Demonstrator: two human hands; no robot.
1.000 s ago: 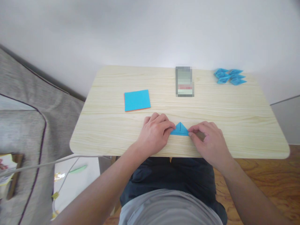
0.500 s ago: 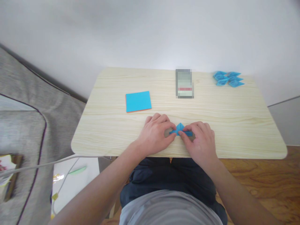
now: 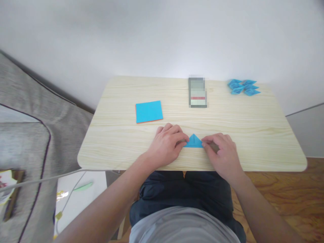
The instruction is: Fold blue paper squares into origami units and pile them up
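Observation:
A small blue piece of folded paper (image 3: 194,141) lies near the table's front edge, shaped like a low triangle with its peak pointing away from me and a crease or slit down from the peak. My left hand (image 3: 168,143) pinches its left end between thumb and fingers. At the opposite corner, the thumb and forefinger of my right hand (image 3: 221,152) are closed on the paper. Both ends of the paper are partly hidden by my fingertips.
Beyond my left hand lies a stack of blue paper (image 3: 149,111) with a reddish edge below. A blurred, phone-like object (image 3: 197,92) is at the table's back. Several folded blue paper pieces (image 3: 243,87) sit at the back right of the pale wooden table (image 3: 121,135).
My right hand has shifted right, from the paper's middle to its right corner. The paper's front now shows as a wider, flatter triangle. My left hand stays on the left end.

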